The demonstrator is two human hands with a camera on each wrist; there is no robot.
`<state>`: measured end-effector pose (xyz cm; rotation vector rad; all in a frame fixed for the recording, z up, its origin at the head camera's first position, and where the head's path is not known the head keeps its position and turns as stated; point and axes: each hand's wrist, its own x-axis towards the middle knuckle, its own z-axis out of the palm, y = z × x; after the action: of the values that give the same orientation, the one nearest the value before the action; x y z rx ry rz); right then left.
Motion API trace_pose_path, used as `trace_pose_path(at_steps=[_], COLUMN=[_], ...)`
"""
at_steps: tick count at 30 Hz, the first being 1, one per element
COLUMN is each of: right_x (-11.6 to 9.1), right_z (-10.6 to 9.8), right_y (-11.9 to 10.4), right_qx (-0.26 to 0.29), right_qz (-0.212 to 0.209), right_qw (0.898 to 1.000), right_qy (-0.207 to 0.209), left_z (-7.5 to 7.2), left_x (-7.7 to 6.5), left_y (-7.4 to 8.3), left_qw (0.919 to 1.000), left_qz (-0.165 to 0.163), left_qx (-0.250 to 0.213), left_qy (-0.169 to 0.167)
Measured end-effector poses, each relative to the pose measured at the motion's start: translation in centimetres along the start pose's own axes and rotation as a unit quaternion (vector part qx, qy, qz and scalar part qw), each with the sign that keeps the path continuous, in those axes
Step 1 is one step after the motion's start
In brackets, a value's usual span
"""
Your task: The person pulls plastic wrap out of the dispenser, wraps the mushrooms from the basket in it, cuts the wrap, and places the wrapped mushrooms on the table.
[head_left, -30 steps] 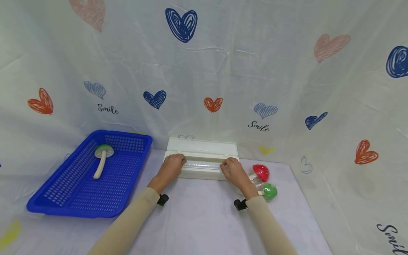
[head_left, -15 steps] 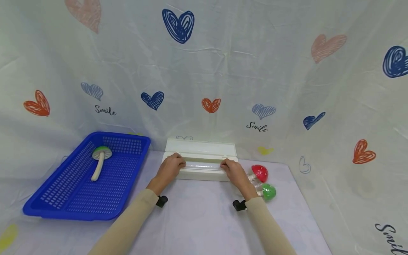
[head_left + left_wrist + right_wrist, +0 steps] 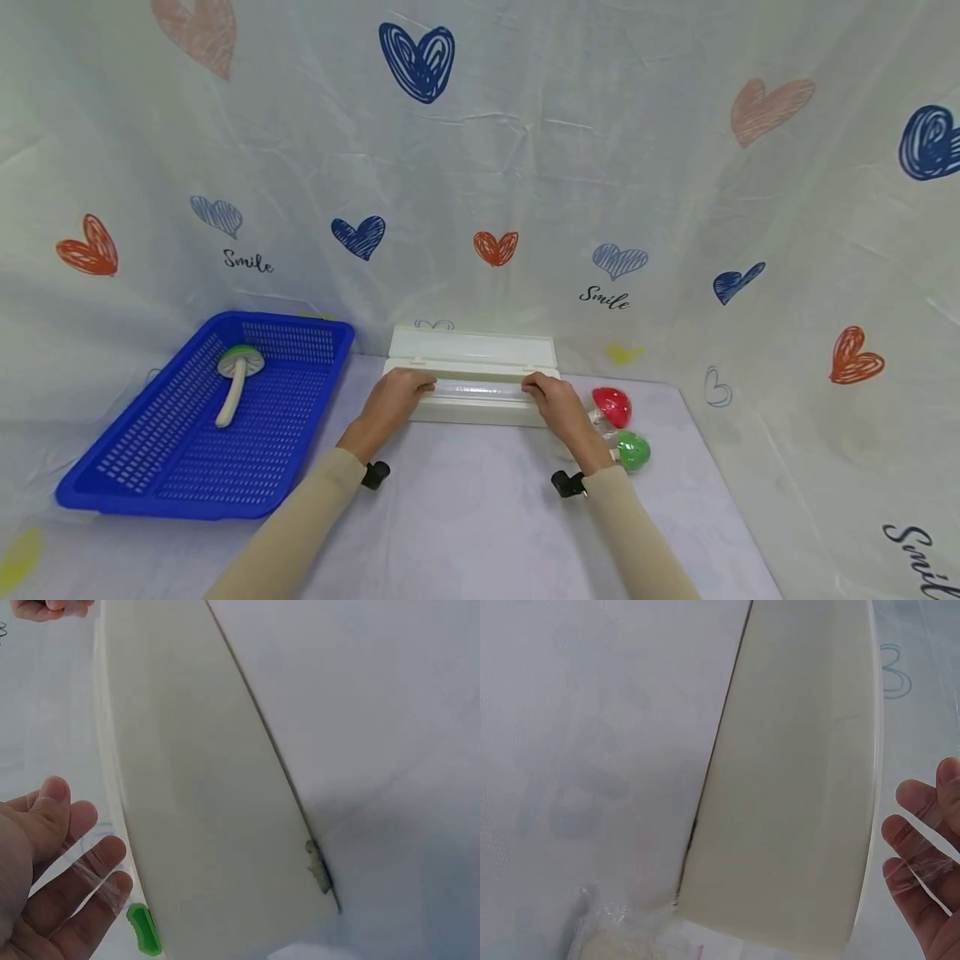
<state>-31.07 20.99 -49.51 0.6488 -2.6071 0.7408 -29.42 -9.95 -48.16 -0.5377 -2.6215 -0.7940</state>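
Observation:
A white cling film dispenser [image 3: 480, 412] sits at the back of the table with its lid [image 3: 472, 343] raised. The clear roll [image 3: 480, 389] shows inside it, between the two hands. At the dispenser's left end, my left hand [image 3: 393, 404] pinches the cling film between thumb and index finger. My right hand [image 3: 561, 408] pinches it likewise at the right end. In the left wrist view, thin creased film [image 3: 94, 877] runs across the fingers, near a green tab [image 3: 144, 930] on the box. Film [image 3: 926, 870] also crosses the fingers in the right wrist view.
To the left stands a blue basket [image 3: 180, 492] holding a green-capped toy mushroom [image 3: 238, 383]. Right of the dispenser lie a red mushroom [image 3: 612, 407] and a green one [image 3: 633, 451], both in clear film. A heart-printed curtain [image 3: 540, 167] rises close behind.
The right hand's fingers have drawn together at the film. My left hand has sunk slightly, its wrist lower and further left. The view has shifted a little; the dispenser and mushrooms stay put.

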Motion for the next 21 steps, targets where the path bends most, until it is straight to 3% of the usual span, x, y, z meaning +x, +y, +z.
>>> trace_pose_path(at_steps=[14, 21], right_x=[-0.7, -0.8], right_z=[-0.6, -0.7], right_y=[-0.2, -0.1], right_qx=[0.019, 0.020], right_qz=[-0.014, -0.013], right_qw=[0.999, 1.000], right_qy=[0.022, 0.019], left_z=[-1.0, -1.2], left_x=[0.3, -0.4], left_y=[0.6, -0.4], left_qw=[0.9989, 0.9987], left_qz=[0.042, 0.001], left_qx=[0.022, 0.018], left_qy=[0.006, -0.048])
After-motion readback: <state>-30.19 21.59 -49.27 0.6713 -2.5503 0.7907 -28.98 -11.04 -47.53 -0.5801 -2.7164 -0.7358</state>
